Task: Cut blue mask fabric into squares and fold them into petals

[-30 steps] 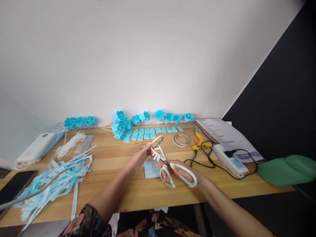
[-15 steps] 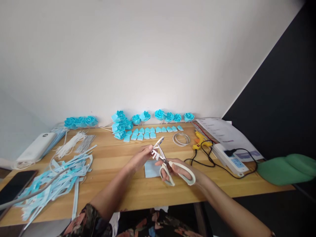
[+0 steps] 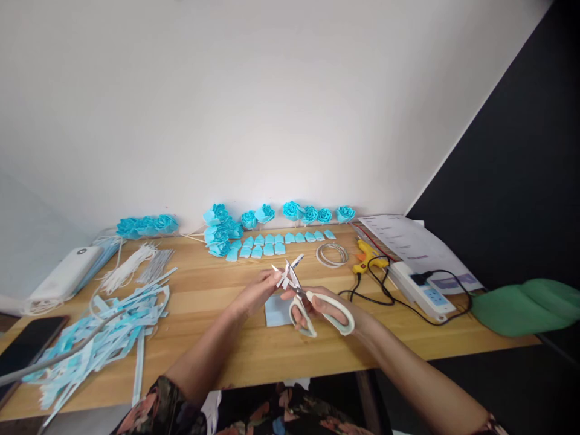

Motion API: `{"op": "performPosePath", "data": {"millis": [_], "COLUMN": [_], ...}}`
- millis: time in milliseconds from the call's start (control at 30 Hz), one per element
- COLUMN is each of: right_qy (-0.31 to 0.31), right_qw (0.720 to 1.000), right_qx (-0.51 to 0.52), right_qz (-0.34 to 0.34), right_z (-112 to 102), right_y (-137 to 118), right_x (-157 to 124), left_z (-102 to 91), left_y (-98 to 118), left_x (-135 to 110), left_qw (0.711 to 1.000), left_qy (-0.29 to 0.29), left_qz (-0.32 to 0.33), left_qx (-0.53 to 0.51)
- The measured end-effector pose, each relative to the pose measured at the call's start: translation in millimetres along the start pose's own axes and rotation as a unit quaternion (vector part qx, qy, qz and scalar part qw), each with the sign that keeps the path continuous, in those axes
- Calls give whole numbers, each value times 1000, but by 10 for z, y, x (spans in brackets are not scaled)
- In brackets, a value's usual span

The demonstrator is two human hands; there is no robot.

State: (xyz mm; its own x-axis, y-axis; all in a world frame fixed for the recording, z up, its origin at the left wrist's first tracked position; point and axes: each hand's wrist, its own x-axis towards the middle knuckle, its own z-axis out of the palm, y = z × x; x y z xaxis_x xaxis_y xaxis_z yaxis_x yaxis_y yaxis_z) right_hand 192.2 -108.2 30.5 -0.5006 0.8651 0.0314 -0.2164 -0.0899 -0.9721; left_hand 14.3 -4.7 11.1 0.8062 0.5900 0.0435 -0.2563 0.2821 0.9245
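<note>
My right hand (image 3: 324, 308) is closed through the loops of cream-handled scissors (image 3: 341, 314), whose blades are parted and point up and left. Between thumb and fingers, my left hand (image 3: 259, 291) pinches a white paper strip (image 3: 284, 279) with fringe-like cuts. The blades reach to the strip, right by my left fingertips; whether they touch it I cannot make out. Below the hands a light blue square sheet (image 3: 277, 311) lies on the wooden table (image 3: 203, 347), partly covered by my right hand.
Blue flowers (image 3: 220, 229) line the wall, with light blue cut pieces (image 3: 269, 248) before them. A wire coil (image 3: 332, 255), yellow glue gun (image 3: 368, 257) and power strip (image 3: 426, 293) lie right. Left are a heap of blue-white strips (image 3: 99, 338), a phone (image 3: 29, 344) and a white power bank (image 3: 66, 272).
The scissors have shifted slightly up and left, with the blades parted around the strip area. The paper strip has turned in my left fingers. The rest stays put.
</note>
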Motion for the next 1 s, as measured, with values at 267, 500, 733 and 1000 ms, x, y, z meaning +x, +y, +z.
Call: {"op": "performPosePath", "data": {"millis": [267, 500, 733, 1000], "right_qy": [8, 20, 25, 36], "right_qw": [999, 999, 999, 998], "right_qx": [37, 42, 44, 45], "right_qz": [-1, 6, -2, -14], "right_z": [5, 24, -1, 30], "right_y": [14, 16, 75, 67], "right_x": [-3, 7, 3, 21], "left_z": [-64, -113, -108, -84], "left_y": [-64, -129, -82, 4], "left_x": [11, 19, 15, -20], "left_qw": [1000, 998, 997, 994], "left_qy": [8, 25, 31, 27], "left_qz": [13, 51, 57, 60], "left_qx": [4, 14, 42, 89]}}
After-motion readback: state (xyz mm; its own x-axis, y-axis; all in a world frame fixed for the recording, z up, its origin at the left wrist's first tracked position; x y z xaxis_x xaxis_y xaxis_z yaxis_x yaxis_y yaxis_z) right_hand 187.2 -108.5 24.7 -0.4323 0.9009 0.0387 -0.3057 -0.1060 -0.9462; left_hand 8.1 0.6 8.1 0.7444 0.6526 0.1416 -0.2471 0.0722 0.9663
